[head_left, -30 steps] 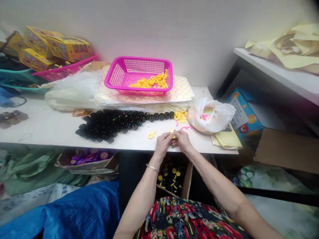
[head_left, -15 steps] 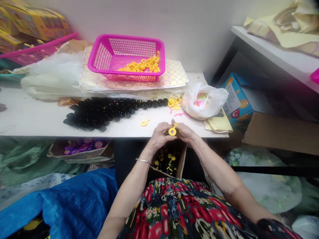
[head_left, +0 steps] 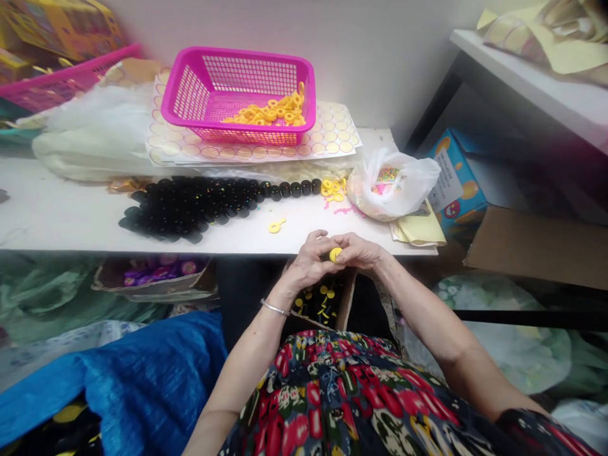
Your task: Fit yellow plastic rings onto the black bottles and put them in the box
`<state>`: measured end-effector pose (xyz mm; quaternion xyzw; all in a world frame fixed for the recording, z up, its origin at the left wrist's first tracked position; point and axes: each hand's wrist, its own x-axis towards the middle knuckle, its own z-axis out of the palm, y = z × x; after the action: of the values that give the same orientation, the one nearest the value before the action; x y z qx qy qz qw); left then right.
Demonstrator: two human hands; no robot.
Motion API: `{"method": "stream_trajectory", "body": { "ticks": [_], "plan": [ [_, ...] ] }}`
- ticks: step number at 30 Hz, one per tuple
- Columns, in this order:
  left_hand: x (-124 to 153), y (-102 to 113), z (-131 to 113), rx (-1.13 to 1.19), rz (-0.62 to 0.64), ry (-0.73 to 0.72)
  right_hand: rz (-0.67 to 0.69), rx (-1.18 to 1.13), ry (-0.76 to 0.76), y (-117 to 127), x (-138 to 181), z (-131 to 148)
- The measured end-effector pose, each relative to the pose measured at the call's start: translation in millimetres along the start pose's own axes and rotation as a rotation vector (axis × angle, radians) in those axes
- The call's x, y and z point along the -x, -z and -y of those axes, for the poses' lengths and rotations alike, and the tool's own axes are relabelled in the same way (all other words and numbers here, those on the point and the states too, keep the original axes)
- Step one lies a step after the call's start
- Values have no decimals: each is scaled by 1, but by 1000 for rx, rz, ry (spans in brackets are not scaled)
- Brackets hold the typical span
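My left hand (head_left: pixel 308 261) and my right hand (head_left: pixel 361 251) meet at the front edge of the white table (head_left: pixel 57 212), fingers pinched together round a small yellow ring piece (head_left: pixel 335 254). Another yellow ring piece (head_left: pixel 275 225) lies loose on the table just left of my hands. A crowd of small black bottles (head_left: pixel 190 206) stands on the table further left. A few more yellow rings (head_left: pixel 332 187) lie at the right end of the bottle row. A pink basket (head_left: pixel 240 98) holding many yellow rings stands at the back.
A white plastic bag (head_left: pixel 394 183) with colourful bits sits right of the bottles. Under the table a cardboard box (head_left: pixel 323 304) holds black bottles with yellow tops. Sticker sheets (head_left: pixel 332 136) lie under the basket. Blue plastic (head_left: pixel 142 386) lies lower left; a shelf (head_left: pixel 527 82) stands right.
My hands drew back from the tabletop to its front edge, still together. The yellow ring piece between my fingers turned and now shows less of itself. The camera tilted downward.
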<state>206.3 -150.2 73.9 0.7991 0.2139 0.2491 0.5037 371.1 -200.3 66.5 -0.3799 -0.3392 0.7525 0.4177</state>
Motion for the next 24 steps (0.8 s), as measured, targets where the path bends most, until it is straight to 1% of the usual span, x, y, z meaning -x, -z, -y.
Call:
{"method": "stream_trajectory", "body": {
  "ticks": [2,4,8,12,15,18,19,21,23,24],
  "plan": [
    [0,-1,-2,-26,27,-12,-10,69,2,-2,-2,0],
    [0,-1,-3,-49,34,-25,-19,113,44,-4,-3,0],
    [2,1,-1,-60,34,-45,-40,107,122,-9,-4,-5],
    [5,2,5,-43,3,-15,-75,101,58,-10,-5,-10],
    [8,1,11,-66,-34,-38,-32,116,11,-12,-9,-12],
    [13,2,13,-82,-56,-81,-1,171,43,-16,-13,-11],
    [17,4,14,-77,-53,-85,6,205,64,-18,-14,-11],
    [25,13,16,-45,1,-82,29,319,92,-22,-16,-12],
    [34,28,23,11,52,-62,42,512,71,-25,-21,-16],
    [38,38,29,40,27,-35,35,645,32,-27,-25,-21]
  ]
}}
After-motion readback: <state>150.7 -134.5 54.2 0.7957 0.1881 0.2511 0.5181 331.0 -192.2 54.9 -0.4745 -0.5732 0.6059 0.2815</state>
